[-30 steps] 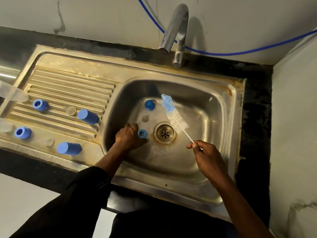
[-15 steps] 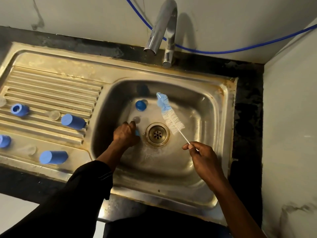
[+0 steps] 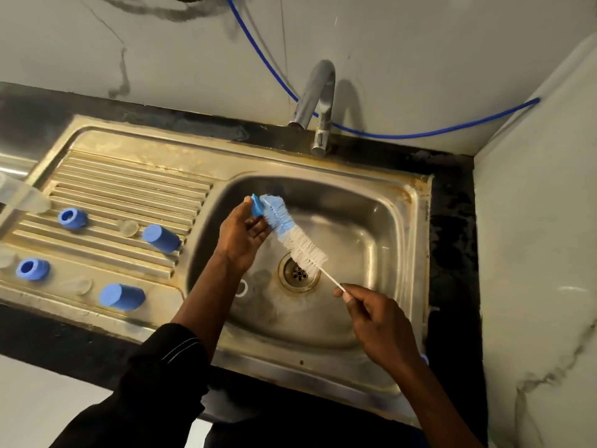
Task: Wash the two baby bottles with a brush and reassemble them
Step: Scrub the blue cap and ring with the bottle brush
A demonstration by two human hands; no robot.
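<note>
A person scrubs a baby-bottle part over a steel sink (image 3: pixel 416 227): the bottle brush (image 3: pixel 298 245) lies on a diagonal above the basin, its long axis running from the thin white wire handle at lower right to the bristled head at upper left, so the tip points up and away toward the back-left corner of the basin. The bristles are white along the half near the handle and blue toward the tip. The right hand (image 3: pixel 378 324) pinches the end of the handle between thumb and curled fingers. The left hand (image 3: pixel 242 234), raised above the basin, grips one small blue bottle part (image 3: pixel 256 205) in its fingertips, and the blue bristles touch that part. Directly below the white bristles sits the round drain (image 3: pixel 298 273); just to its left one clear ring-shaped piece (image 3: pixel 241 287) lies on the basin floor. On the ribbed drainboard (image 3: pixel 129 176) to the left rest four more blue parts — two collars (image 3: pixel 72 218) with open centres, standing, and two closed caps (image 3: pixel 161 238) lying on their sides — with two small clear pieces (image 3: pixel 128 227) among them. At the far left edge one clear bottle (image 3: pixel 22 198) shows, blurred and partly cut off. A dark sleeve (image 3: pixel 161 367) covers the left forearm. Behind the basin a curved chrome tap (image 3: pixel 318 101) stands, and one blue hose (image 3: pixel 387 135) runs along the wall.
</note>
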